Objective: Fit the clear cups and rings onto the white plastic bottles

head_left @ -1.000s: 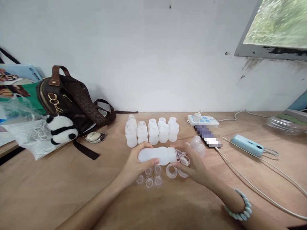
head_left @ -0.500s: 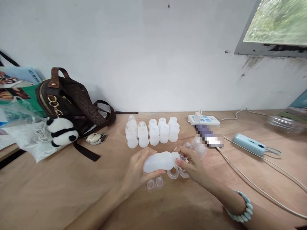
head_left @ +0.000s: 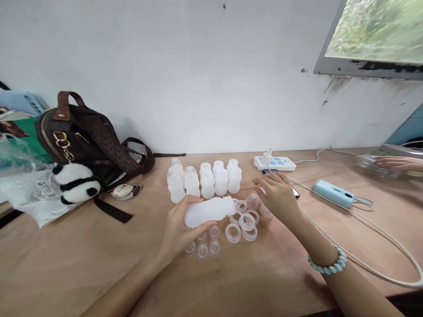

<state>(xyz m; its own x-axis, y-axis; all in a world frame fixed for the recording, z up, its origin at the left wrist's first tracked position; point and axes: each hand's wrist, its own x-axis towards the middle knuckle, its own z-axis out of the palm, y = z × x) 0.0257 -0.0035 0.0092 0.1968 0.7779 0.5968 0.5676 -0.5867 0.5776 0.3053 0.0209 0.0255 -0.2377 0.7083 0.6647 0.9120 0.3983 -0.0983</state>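
Observation:
My left hand (head_left: pixel 178 226) grips a white silicone bottle (head_left: pixel 206 211) lying sideways, its neck pointing right. My right hand (head_left: pixel 279 196) is off the bottle, fingers spread over clear dome caps (head_left: pixel 254 200) next to a phone. Translucent screw rings (head_left: pixel 247 221) lie just right of the bottle's neck. Small clear nipples (head_left: pixel 203 248) sit below the bottle, partly behind my left hand. Several white bottles (head_left: pixel 206 182) stand in rows behind.
A brown handbag (head_left: pixel 86 136) with a panda plush (head_left: pixel 74 182) sits at the left beside plastic bags. A power strip (head_left: pixel 275 163), a light blue device (head_left: pixel 332 193) and white cables lie at the right. Another person's hand (head_left: pixel 396 163) rests at the far right edge.
My right hand let go of the bottle's neck and moved right and back to the dome caps. The bottle stayed in my left hand. The view shifted slightly right.

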